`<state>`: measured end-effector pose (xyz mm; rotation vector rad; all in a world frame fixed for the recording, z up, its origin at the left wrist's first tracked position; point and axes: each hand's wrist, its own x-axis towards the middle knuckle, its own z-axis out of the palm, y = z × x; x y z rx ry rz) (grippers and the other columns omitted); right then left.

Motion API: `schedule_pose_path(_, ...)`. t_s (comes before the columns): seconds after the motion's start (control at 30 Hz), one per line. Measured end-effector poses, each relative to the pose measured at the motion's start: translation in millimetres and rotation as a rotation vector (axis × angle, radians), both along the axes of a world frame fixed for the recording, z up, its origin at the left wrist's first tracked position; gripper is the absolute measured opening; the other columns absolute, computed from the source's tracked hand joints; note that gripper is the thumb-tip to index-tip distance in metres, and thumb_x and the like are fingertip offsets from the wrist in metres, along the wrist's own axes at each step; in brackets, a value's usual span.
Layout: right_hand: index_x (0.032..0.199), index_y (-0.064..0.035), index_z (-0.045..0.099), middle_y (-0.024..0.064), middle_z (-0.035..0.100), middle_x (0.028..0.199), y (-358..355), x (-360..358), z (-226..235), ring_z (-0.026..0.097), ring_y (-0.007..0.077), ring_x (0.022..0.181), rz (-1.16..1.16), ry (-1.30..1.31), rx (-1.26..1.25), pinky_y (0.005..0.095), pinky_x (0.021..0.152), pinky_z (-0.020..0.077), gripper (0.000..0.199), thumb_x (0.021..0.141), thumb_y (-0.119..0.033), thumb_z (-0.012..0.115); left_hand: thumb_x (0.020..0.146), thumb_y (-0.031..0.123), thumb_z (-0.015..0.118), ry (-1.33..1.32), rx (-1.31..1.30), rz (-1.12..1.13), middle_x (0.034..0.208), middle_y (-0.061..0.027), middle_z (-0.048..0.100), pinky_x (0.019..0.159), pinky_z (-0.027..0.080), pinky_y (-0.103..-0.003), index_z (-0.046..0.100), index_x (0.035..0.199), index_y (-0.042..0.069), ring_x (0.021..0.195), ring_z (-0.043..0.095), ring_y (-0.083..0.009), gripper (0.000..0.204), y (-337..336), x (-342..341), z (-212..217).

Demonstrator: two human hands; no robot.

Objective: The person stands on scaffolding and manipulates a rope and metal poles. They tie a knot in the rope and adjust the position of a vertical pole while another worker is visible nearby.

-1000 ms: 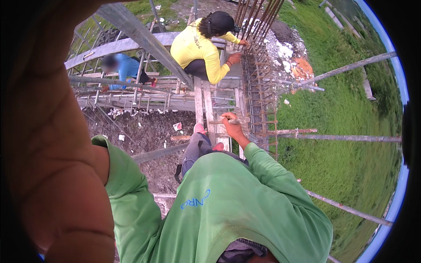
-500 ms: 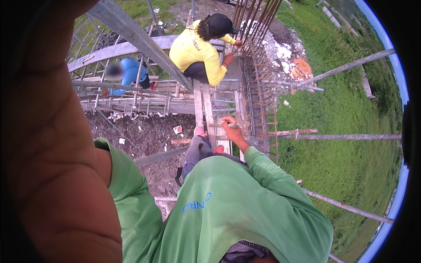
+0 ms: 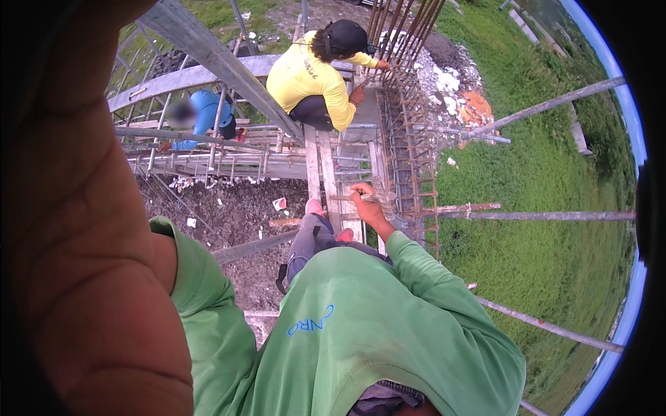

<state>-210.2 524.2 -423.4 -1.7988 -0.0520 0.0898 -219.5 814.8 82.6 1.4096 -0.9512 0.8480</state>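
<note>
My left hand [image 3: 97, 243] looms very close at the left edge. Its creased palm fills that side, while the fingertips fall outside the view or into shadow, so I cannot make out whether it holds anything. Farther off, my right hand [image 3: 365, 201] is closed around a short wood-coloured stick or tool handle [image 3: 341, 198]; its exact kind is too small to tell. That hand is over narrow planks [image 3: 330, 163], left of a rusty rebar cage [image 3: 409, 152]. My feet in pink footwear [image 3: 315, 207] rest on the planks.
Ahead, a person in a yellow shirt [image 3: 305, 76] crouches by upright rebars [image 3: 406, 31]. Another person in blue [image 3: 206, 111] works lower left among scaffold poles. A thick metal beam [image 3: 222, 62] slants across. Poles [image 3: 541, 216] jut right over grass; rubble ground lies below left.
The person in yellow has shifted an arm slightly near the rebars. My two hands stay in nearly the same places, and the view has moved very slightly.
</note>
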Motion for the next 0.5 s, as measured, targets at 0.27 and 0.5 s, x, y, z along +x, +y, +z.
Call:
schedule_pose_path(0.27, 0.1, -0.0007, 0.065, 0.0038, 0.061, 0.088, 2.7, -2.5, 4.2, 0.057, 0.012, 0.083, -0.018, 0.022, 0.042, 0.0297, 0.075, 0.0476, 0.013, 0.091, -0.01, 0.065, 0.106, 0.037, 0.038, 0.0, 0.001, -0.008, 0.143, -0.0231, 0.049, 0.105, 0.042, -0.065, 0.044, 0.143, 0.003, 0.125, 0.055, -0.0379, 0.051, 2.6, 1.7, -0.5)
schedule_pose_path(0.5, 0.1, -0.0006, 0.065, 0.0038, 0.061, 0.086, 2.7, -2.8, 2.1, 0.057, 0.0114, 0.082, -0.004, -0.005, 0.026, 0.0297, 0.074, 0.0476, 0.013, 0.091, -0.01, 0.065, 0.106, 0.037, 0.038, -0.002, -0.005, -0.006, 0.143, -0.0235, 0.049, 0.105, 0.042, -0.065, 0.044, 0.143, 0.003, 0.125, 0.055, -0.038, 0.051, 2.6, -0.9, -0.6)
